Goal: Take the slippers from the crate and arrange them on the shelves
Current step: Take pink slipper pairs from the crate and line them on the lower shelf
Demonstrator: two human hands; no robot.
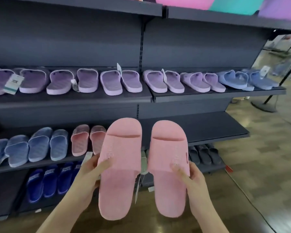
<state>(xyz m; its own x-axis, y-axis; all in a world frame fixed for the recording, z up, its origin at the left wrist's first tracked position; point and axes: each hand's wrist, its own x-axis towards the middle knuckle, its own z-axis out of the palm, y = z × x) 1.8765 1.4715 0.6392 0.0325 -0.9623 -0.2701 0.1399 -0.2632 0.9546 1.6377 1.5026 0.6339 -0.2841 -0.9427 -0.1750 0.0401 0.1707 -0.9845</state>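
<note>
I hold two pink slippers up in front of the dark shelves, toes pointing up and away. My left hand [92, 172] grips the left pink slipper [119, 165] at its strap, thumb on top. My right hand [191, 175] grips the right pink slipper [169, 167] the same way. A white tag hangs between the two. The middle shelf [217, 130] lies behind them, bare on its right half. The crate is out of view.
The upper shelf [208, 96] carries a row of purple slippers [111, 82] and blue ones [238, 79] at the right. The middle shelf holds blue slippers [39, 145] and a pink pair [87, 140]. Navy slippers [45, 180] and grey slippers [203, 153] sit lowest. Wooden floor lies right.
</note>
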